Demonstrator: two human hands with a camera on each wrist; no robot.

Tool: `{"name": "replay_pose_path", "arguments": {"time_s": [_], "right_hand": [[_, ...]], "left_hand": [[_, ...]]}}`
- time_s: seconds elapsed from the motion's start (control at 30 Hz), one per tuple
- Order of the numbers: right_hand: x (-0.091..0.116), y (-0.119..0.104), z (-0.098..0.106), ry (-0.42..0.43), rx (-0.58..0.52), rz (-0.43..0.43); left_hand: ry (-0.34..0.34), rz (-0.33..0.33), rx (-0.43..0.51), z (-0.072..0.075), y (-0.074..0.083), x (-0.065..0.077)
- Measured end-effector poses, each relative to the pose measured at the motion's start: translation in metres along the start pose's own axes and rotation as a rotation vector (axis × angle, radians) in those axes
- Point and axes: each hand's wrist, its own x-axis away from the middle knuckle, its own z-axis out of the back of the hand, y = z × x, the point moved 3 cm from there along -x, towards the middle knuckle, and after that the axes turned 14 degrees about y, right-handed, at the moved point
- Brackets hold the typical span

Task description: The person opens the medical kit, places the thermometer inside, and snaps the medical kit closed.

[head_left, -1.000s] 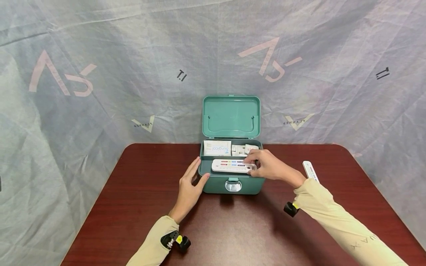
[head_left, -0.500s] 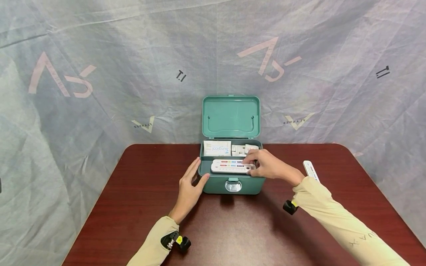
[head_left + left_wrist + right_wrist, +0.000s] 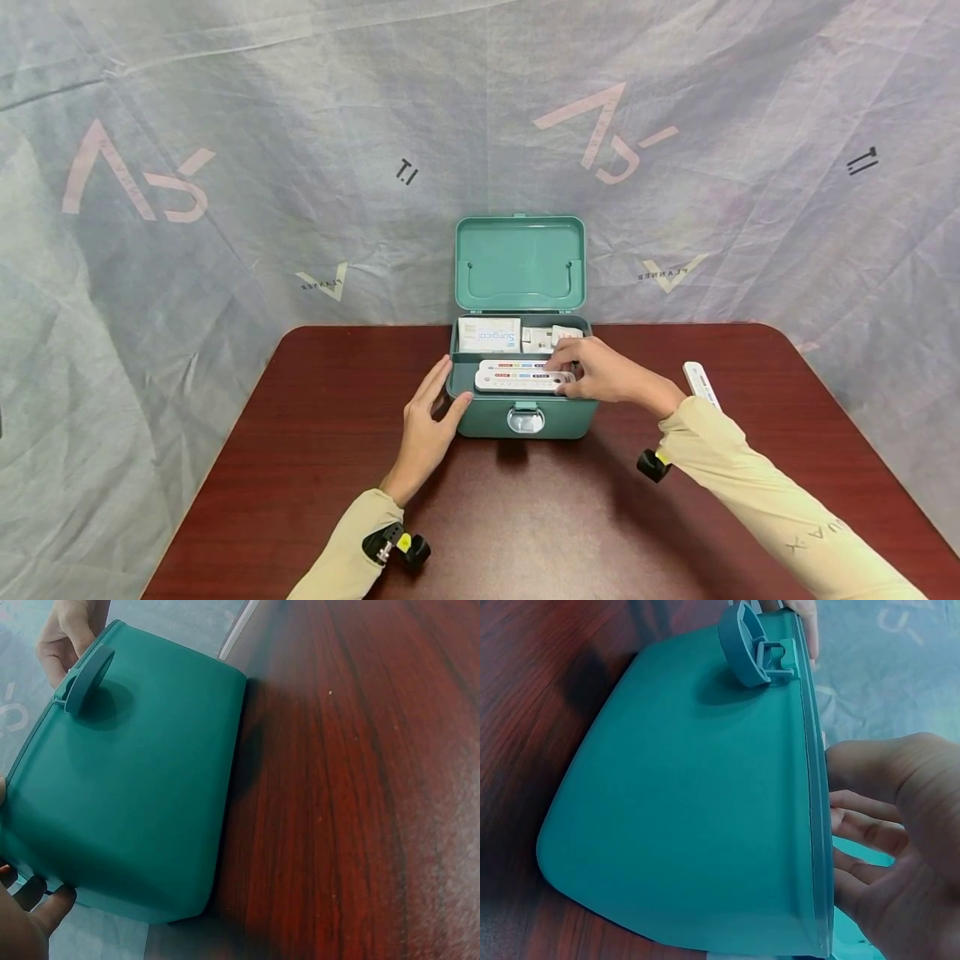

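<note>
Carefully, the fingers and thumb of a person's right hand (image 3: 603, 371) curl in, only slightly apart, pinching the right end of a flat white thermometer (image 3: 517, 382) inside a green box (image 3: 483, 417). The thermometer's long axis runs left to right, alongside the box's front wall, its free end pointing left; a second white thermometer (image 3: 517, 364) lies just behind it, overlapped. The left hand (image 3: 425, 429) has its fingers mostly straight, thumb spread away, touching the box's left side and rim. White packets (image 3: 489, 335) fill the rear compartment, below the raised lid (image 3: 521, 260). On the dark red counter (image 3: 337, 417), right of the box, another thermometer (image 3: 701, 383) lies slantwise, partly hidden by the right sleeve (image 3: 705, 437).
</note>
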Motion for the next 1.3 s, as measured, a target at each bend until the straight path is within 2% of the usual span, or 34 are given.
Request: {"name": "replay_pose_path", "arguments": {"time_s": [1.0,1.3], "right_hand": [[-0.0036,-0.0037,0.0015,-0.058,0.046,0.027],[-0.0060,-0.0060,0.0019,-0.109,0.062,0.010]], "left_hand": [[0.002,0.005,0.016,0.0000,-0.0002,-0.0007],[0.003,0.003,-0.001,-0.0004,0.0007,-0.0006]]}}
